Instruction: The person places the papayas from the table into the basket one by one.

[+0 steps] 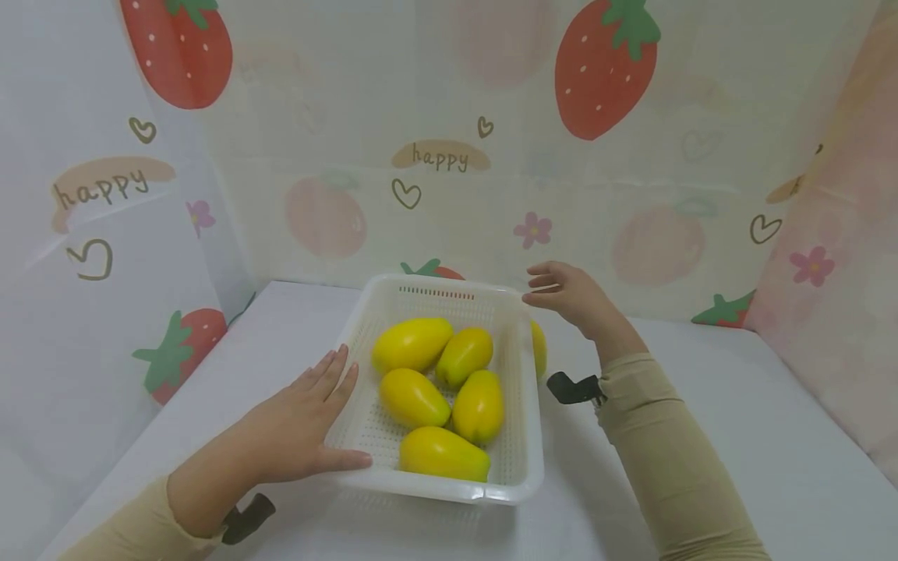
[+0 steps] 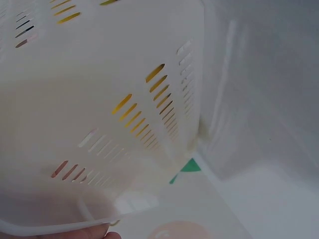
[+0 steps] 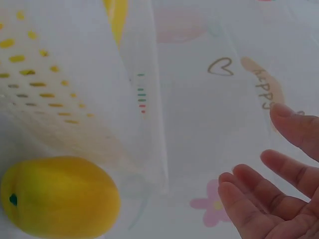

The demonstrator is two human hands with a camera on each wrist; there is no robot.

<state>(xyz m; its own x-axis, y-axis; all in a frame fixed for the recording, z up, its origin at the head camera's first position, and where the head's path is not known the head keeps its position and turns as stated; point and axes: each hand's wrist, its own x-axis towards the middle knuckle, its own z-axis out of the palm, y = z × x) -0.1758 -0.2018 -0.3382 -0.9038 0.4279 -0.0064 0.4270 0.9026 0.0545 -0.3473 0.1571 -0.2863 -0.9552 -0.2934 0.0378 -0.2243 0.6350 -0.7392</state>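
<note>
A white plastic basket (image 1: 529, 436) with slotted walls holds several yellow mango-like fruits (image 1: 414, 397). My left hand (image 1: 295, 428) rests on the basket's left rim, fingers spread and thumb over the near corner. In the left wrist view, its fingertips (image 2: 84, 232) show at the rim beside the slotted wall (image 2: 99, 114). Near the far right corner of the basket, my right hand (image 1: 564, 292) is raised with loosely bent fingers and holds nothing. One more yellow fruit (image 3: 62, 196) lies outside against the basket's right side; the basket hides most of it in the head view.
The basket stands on a white-covered table (image 1: 701, 436). Behind it hangs a pale cloth backdrop (image 1: 449, 218) printed with strawberries, hearts and flowers, and side panels (image 1: 842, 312) close in left and right. Dark wrist mounts (image 1: 575, 387) sit at both sleeves.
</note>
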